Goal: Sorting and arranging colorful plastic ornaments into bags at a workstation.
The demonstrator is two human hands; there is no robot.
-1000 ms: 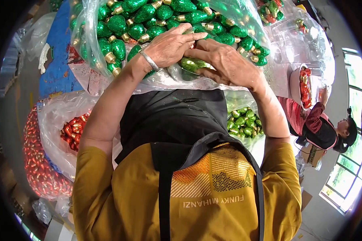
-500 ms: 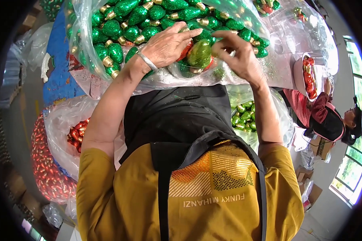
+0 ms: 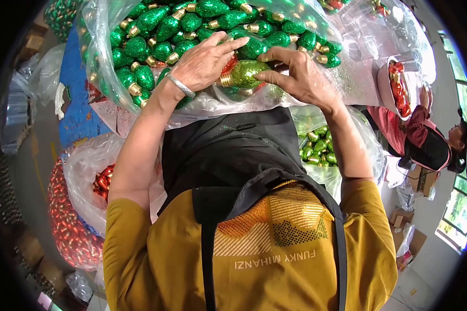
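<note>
A light-green glitter bulb ornament [image 3: 248,74] with a gold cap lies on its side, cap toward the left. My right hand [image 3: 303,78] pinches its rounded end between thumb and forefinger. Beneath and around it is a clear plastic container [image 3: 224,95], with red glittery bulbs partly showing inside. Along the container's left side rests my left hand [image 3: 200,65], its forefinger stretched toward the right and its thumb hidden. Just beyond both hands, dark-green glitter bulb ornaments [image 3: 168,28] with gold caps fill an open clear plastic bag [image 3: 99,57].
Below the table's left side, a plastic bag [image 3: 83,160] holds red bulbs; another with light-green bulbs [image 3: 319,147] sits at right. A white tub [image 3: 384,88] of red bulbs stands near clear plastic containers [image 3: 366,46]. A co-worker [image 3: 425,135] is at far right.
The light-green bulb has turned from cap-down to lying with its cap leftward. My right thumb and forefinger have closed in on it; the left hand stays beside the container.
</note>
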